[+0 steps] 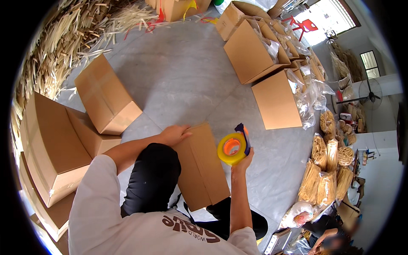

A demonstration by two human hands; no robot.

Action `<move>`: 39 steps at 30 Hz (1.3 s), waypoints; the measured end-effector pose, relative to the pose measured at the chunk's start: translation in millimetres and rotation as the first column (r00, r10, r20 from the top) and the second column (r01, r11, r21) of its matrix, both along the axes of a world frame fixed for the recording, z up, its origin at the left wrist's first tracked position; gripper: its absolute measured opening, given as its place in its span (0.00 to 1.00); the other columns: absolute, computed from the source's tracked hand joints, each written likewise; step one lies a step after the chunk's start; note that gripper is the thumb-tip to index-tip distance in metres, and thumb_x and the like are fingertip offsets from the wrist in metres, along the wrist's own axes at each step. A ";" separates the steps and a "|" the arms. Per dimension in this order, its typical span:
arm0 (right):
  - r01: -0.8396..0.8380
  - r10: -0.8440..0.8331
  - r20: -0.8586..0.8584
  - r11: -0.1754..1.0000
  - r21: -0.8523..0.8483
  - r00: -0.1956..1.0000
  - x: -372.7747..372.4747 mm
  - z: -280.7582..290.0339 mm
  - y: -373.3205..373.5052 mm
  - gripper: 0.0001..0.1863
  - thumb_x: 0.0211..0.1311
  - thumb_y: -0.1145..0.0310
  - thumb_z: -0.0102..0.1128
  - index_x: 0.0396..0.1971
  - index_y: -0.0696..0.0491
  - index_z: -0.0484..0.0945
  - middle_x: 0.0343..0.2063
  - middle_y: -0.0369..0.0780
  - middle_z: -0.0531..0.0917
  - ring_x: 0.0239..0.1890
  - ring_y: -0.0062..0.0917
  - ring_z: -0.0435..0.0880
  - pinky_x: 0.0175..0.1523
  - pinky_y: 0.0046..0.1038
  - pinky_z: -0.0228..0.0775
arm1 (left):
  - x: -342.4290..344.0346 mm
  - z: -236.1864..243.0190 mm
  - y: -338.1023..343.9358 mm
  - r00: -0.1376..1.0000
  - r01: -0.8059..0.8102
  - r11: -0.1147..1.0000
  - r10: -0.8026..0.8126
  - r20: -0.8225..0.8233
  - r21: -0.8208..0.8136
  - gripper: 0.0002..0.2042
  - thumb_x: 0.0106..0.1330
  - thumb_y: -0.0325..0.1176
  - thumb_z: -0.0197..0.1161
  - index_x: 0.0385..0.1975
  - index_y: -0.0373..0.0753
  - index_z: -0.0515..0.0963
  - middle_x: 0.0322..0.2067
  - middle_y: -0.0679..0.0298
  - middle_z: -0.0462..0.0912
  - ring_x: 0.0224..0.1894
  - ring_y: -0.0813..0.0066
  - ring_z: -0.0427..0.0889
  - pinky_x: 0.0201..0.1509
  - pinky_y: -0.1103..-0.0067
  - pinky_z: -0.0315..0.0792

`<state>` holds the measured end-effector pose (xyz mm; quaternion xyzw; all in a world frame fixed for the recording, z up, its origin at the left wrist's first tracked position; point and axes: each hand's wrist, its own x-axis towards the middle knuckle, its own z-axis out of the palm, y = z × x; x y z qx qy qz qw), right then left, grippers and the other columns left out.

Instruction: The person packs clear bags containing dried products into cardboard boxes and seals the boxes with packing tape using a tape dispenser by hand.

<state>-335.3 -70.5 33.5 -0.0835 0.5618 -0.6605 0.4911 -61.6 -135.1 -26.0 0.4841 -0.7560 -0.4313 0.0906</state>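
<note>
A closed cardboard box [202, 165] with a seam along its top is in front of me, beside my black-clad left knee. My left hand [177, 134] grips the box's upper-left edge, fingers curled over it. My right hand [243, 159] is closed on a tape dispenser [243, 132] with a dark blue head, loaded with a yellow tape roll [227, 156]. The dispenser is held in the air just right of the box, over the grey floor [182, 72].
Cardboard boxes [102, 93] stand at left, beside a heap of pale strips [51, 42]. Open boxes with plastic-wrapped contents [272, 102] line the upper right. Bagged bundles [318, 182] lie at right, near another person [321, 231]. A fan [369, 95] stands beyond.
</note>
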 end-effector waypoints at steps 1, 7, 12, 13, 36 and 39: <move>-0.061 0.059 -0.067 0.998 -0.023 0.996 13.6 15.0 -2.2 0.24 0.63 0.53 0.34 0.44 0.57 0.70 0.38 0.38 0.76 0.38 0.24 0.75 0.44 0.27 0.67 | 4.2 -2.3 0.2 1.000 0.007 1.000 -0.007 -0.005 -0.010 0.25 0.64 0.53 0.42 0.52 0.40 0.64 0.37 0.50 0.77 0.42 0.52 0.74 0.45 0.66 0.67; -0.210 0.182 -0.248 0.973 -0.093 0.952 65.9 22.1 20.4 0.22 0.59 0.55 0.45 0.42 0.61 0.71 0.35 0.39 0.76 0.35 0.20 0.74 0.42 0.24 0.66 | -0.1 4.1 -4.0 0.999 0.034 0.998 -0.035 0.017 0.051 0.25 0.64 0.53 0.41 0.54 0.42 0.63 0.38 0.50 0.77 0.42 0.52 0.74 0.46 0.65 0.67; -0.509 0.434 -0.545 0.861 0.016 0.717 61.9 -23.8 72.6 0.25 0.58 0.56 0.53 0.46 0.63 0.68 0.41 0.44 0.73 0.44 0.27 0.71 0.50 0.28 0.62 | 2.4 4.6 -1.3 0.999 0.037 0.996 -0.039 0.028 0.076 0.24 0.64 0.52 0.40 0.54 0.43 0.63 0.37 0.50 0.77 0.43 0.51 0.74 0.46 0.65 0.67; -0.523 0.414 -0.611 0.852 0.001 0.674 57.5 -38.1 86.7 0.26 0.58 0.56 0.52 0.47 0.63 0.67 0.42 0.44 0.72 0.44 0.27 0.71 0.50 0.28 0.62 | 1.5 2.8 -1.2 1.000 0.027 0.998 -0.027 0.006 0.052 0.24 0.65 0.51 0.40 0.54 0.43 0.63 0.37 0.50 0.77 0.43 0.51 0.74 0.46 0.65 0.67; -0.447 0.337 -0.709 0.894 0.034 0.620 78.9 -3.2 85.6 0.24 0.55 0.58 0.54 0.42 0.65 0.71 0.32 0.43 0.77 0.37 0.25 0.74 0.42 0.26 0.65 | 0.2 17.7 -20.0 0.794 0.158 0.759 0.283 -0.538 0.632 0.07 0.56 0.33 0.59 0.28 0.37 0.76 0.21 0.69 0.74 0.23 0.81 0.70 0.29 0.81 0.67; -0.687 0.614 -0.583 0.715 0.125 0.533 76.7 43.0 65.5 0.22 0.53 0.63 0.57 0.42 0.65 0.71 0.32 0.42 0.78 0.36 0.23 0.75 0.42 0.24 0.66 | 4.9 19.0 -33.7 0.878 -0.043 0.895 0.245 -0.411 0.443 0.04 0.52 0.29 0.59 0.24 0.36 0.76 0.19 0.67 0.75 0.23 0.79 0.72 0.28 0.80 0.68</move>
